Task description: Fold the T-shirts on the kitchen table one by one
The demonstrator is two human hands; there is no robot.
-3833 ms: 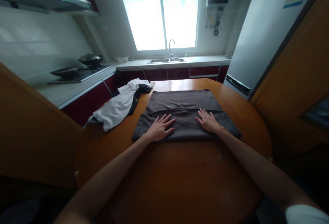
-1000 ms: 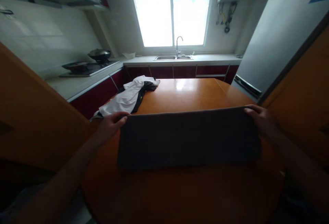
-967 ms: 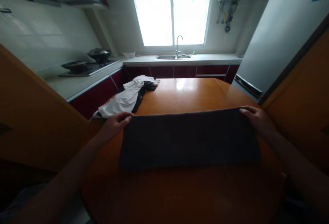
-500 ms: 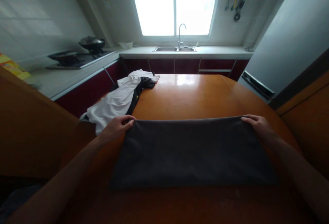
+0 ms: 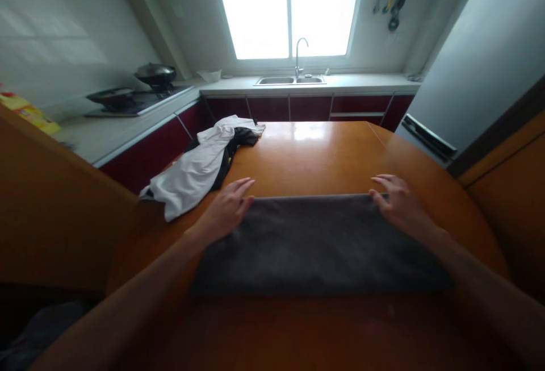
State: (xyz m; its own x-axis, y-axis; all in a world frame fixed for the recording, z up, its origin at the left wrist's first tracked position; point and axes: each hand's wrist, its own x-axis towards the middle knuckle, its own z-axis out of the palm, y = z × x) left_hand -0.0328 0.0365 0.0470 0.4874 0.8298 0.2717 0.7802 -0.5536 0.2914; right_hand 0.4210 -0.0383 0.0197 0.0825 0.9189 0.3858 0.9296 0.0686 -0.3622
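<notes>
A dark grey piece of cloth [image 5: 315, 249], folded into a wide flat shape, lies on the wooden table [image 5: 315, 158] in front of me. My left hand [image 5: 227, 209] is over its far left corner, fingers apart and thumb near the edge. Over the far right corner is my right hand [image 5: 395, 203], also with thumb and fingers spread. Neither hand grips the cloth. Whether the fingertips touch it I cannot tell. White and black clothes [image 5: 196, 169] lie in a loose heap left of my left hand.
Along the back wall runs a counter with a sink [image 5: 276, 80] and tap [image 5: 297, 61]. A stove [image 5: 140, 101] with pans stands at the left, near a yellow package [image 5: 32, 114]. On the right rises a grey fridge [image 5: 468, 64].
Both hands have let go of the cloth's far corners and moved inward, their fingers opening. The cloth's far edge, held taut before, now lies lower.
</notes>
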